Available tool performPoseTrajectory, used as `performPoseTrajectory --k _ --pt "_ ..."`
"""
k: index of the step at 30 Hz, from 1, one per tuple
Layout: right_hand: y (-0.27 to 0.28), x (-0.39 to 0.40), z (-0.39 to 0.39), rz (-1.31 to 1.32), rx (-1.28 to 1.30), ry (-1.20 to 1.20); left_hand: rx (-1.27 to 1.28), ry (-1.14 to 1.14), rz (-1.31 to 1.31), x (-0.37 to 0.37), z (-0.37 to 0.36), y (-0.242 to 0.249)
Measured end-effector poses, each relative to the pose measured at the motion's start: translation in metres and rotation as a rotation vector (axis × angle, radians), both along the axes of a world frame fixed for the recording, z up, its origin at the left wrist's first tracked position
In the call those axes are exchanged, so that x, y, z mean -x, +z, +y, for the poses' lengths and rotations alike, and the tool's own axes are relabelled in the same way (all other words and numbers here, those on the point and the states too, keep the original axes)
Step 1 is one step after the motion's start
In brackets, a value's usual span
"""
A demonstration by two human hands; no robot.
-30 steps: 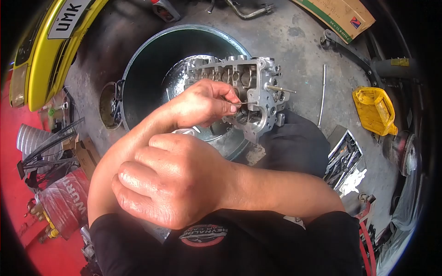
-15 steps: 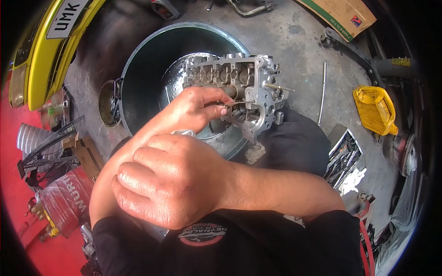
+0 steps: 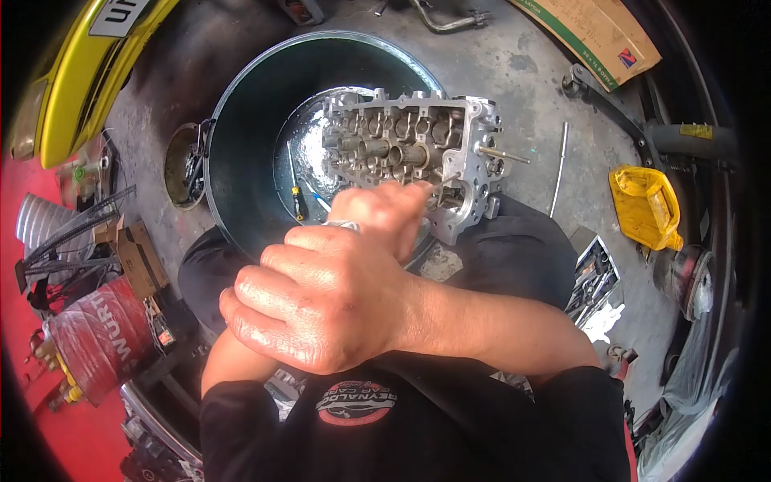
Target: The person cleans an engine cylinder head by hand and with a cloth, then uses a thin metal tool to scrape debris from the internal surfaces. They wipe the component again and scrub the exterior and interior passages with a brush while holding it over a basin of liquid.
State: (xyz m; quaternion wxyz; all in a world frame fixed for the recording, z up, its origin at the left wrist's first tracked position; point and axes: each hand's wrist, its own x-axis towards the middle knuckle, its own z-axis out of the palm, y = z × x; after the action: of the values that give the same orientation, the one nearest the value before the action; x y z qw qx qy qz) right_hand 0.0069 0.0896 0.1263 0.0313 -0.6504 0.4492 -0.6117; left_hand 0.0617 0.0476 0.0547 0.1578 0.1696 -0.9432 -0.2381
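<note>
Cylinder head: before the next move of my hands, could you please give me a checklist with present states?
1. Cylinder head cavities visible from above: ok.
2. Left hand near the cylinder head: ok; its grip: cannot tell, fingertips hidden.
3. Right hand not blocking the view of the left forearm: not ok.
4. Right hand's contents: cannot tell, palm hidden.
5. Screwdriver in the round tub, apart from the cylinder head: ok.

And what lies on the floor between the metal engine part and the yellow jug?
In the head view, a thin metal rod lies on the floor between the metal engine part and the yellow jug.
</note>
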Motion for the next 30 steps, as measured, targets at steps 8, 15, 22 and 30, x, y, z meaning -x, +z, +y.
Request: performPoseTrajectory --k 8,15,22,30 --pt "0.008 -0.002 0.005 -0.037 0.039 -0.030 0.354 -0.272 -0.049 0.012 -0.014 0.024" --pt "0.010 0.002 0.005 -0.097 0.058 0.012 0.417 -0.446 -0.158 0.028 -0.028 0.034" --pt "0.010 0.001 0.001 -0.078 0.066 0.054 -0.426 -0.345 -0.391 0.057 -0.067 0.034" --pt "0.010 0.009 -0.002 -0.054 0.015 0.009 -0.950 -0.252 -0.472 0.058 -0.087 0.026"
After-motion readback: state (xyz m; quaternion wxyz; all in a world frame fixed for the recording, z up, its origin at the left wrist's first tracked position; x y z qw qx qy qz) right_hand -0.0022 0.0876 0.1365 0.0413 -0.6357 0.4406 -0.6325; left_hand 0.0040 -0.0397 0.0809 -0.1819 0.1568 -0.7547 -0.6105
